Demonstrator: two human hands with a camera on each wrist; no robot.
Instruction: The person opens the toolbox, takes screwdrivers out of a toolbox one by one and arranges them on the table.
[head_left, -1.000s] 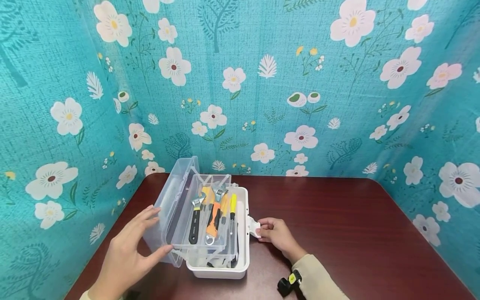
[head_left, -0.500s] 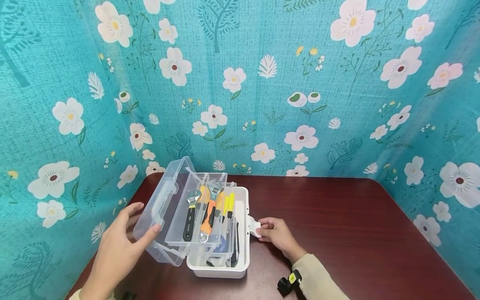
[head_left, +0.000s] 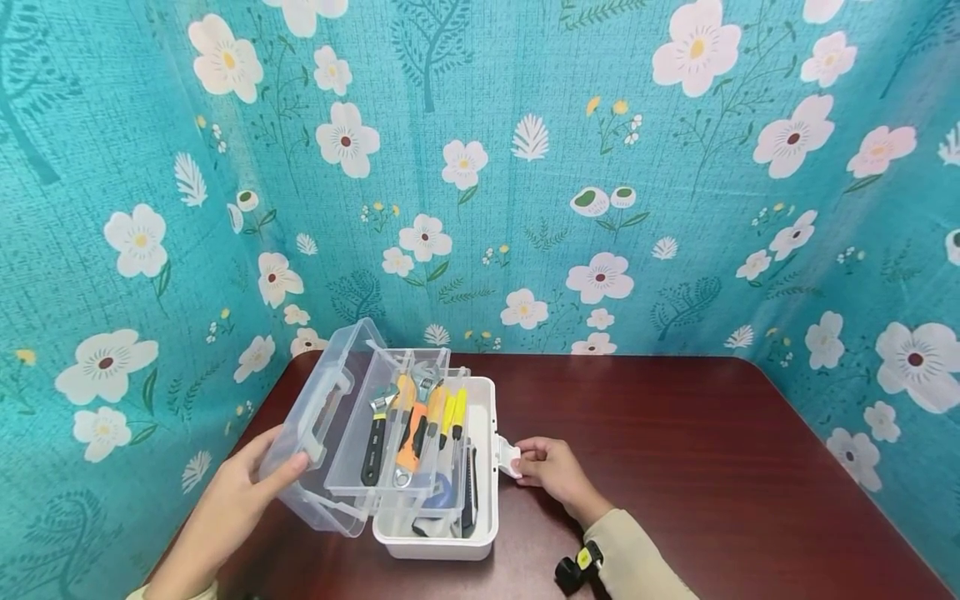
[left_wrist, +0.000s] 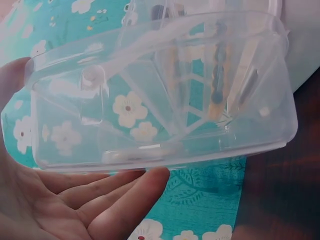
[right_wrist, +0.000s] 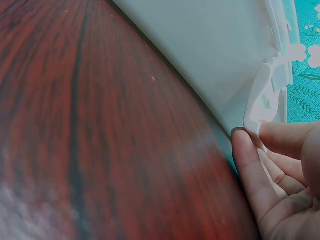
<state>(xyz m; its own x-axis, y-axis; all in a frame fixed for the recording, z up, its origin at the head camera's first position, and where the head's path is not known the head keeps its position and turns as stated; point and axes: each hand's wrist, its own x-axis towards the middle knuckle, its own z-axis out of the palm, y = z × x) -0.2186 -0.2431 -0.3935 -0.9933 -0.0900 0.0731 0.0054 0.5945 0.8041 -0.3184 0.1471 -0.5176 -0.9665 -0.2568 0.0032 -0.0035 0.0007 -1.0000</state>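
Evidently, latch [head_left: 508, 457] and lid [head_left: 318, 392] were both in hand

The right hand's [head_left: 551, 469] fingers pinched the white latch at the toolbox's [head_left: 435, 548] right side. The left hand [head_left: 234, 487] held the clear lid, its thumb parted from the fingers and the lid's end between them; how firmly it gripped, I could not tell.

The lid leaned open to the left, and clear trays [head_left: 341, 469] spread between it and the white base. In them lay a black-handled wrench [head_left: 372, 450], an orange-handled wrench [head_left: 410, 446] to its right and yellow-handled tools [head_left: 458, 412] farther right. The toolbox stood left of centre on a dark reddish table [head_left: 637, 450]. Turquoise flowered cloth [head_left: 517, 225] hung along the far side.
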